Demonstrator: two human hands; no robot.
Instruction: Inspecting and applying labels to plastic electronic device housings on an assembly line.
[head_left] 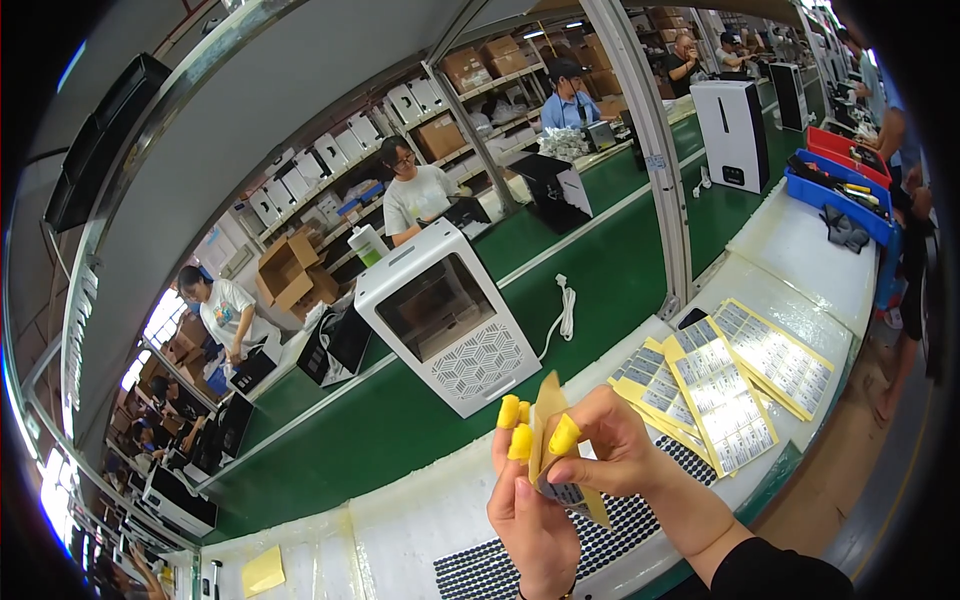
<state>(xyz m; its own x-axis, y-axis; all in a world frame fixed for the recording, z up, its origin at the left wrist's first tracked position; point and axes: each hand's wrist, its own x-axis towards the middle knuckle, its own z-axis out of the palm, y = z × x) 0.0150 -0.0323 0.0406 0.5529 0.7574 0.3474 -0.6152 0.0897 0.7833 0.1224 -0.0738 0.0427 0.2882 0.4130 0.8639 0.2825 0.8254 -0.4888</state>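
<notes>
Between my hands is a yellow-backed label sheet (546, 425), tilted steeply and seen nearly edge-on, with grey printed labels on its lower part. My left hand (537, 540) grips it from the left and below, with yellow finger cots on its raised fingertips. My right hand (612, 450) pinches the sheet from the right between thumb and a finger in a yellow cot. Whether a single label is coming off cannot be made out. Under the hands lies a mat of small black dots (610, 535) in rows.
More label sheets (725, 395) overlap on the white bench to the right, beside a dark phone (691, 318). Ahead, a white machine with a dark window (437, 310) and a coiled white cable (567, 310) rest on the green conveyor (330, 450). A metal post (655, 160) and a blue bin (838, 200) stand right.
</notes>
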